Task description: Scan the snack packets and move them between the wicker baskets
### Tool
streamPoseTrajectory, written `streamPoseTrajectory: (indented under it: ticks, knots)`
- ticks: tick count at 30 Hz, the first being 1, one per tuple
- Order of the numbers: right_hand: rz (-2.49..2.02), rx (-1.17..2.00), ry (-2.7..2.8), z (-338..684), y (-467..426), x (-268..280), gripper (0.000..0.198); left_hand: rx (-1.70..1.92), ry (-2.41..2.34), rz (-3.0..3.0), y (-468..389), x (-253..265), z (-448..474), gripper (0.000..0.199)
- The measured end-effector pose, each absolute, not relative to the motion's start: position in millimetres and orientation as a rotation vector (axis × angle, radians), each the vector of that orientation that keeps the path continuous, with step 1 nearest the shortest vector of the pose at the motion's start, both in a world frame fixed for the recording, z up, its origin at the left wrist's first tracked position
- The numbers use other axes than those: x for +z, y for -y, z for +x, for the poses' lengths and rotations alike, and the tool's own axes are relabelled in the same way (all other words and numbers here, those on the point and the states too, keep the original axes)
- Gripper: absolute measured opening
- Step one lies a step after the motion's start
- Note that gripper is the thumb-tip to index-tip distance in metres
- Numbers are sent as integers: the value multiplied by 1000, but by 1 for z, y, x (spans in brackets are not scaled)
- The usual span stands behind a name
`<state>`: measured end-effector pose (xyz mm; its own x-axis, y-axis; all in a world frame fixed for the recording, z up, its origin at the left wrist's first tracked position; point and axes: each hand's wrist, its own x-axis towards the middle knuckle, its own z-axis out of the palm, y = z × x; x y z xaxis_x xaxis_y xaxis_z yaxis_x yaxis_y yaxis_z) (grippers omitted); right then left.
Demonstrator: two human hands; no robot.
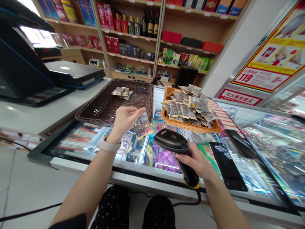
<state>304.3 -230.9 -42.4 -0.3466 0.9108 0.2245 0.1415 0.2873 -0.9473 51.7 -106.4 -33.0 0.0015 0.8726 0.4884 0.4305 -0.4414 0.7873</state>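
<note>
Pinched in my left hand [125, 119] is a small clear packet [143, 125] with dark contents and a pale edge, hanging by its top corner. My right hand [199, 160] is wrapped round the handle of a black barcode scanner [172, 140], whose head points left toward the packet. Behind my left hand stands a dark brown wicker basket [100, 103] with several similar packets [122, 92] at its far side. To the right, a light orange wicker basket [190, 125] is heaped with more packets [183, 105]. Both baskets rest on a glass-topped display case [124, 162].
Two black phones lie on the glass, the nearer phone [227, 165] right of my right hand. A black scale [76, 74] occupies the left counter [38, 119]. The scanner's cable [190, 203] hangs below the case edge. Stocked shelves [133, 35] stand behind.
</note>
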Motion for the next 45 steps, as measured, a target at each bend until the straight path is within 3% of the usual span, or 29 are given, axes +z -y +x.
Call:
streamPoseTrajectory:
  ticks: [8,14,23,33,45]
  knots:
    - [-982,1115,1732,303,229,-41,24,1478,-1326,1804,108,-31,53,45]
    - [-1067,1117,1576,304,222,-55,29,1646,-1197,1397,106,-21,56,40]
    - [-1091,1024,1440,302,204,-64,32,1142,-869,1447,60,71,139,20]
    - [-1037,1025,1463,293,190,-71,32,828,-1073,2078,-3,120,292,14]
    - [-984,1070,1457,291,188,-72,31,456,-1380,2726,-42,105,294,34]
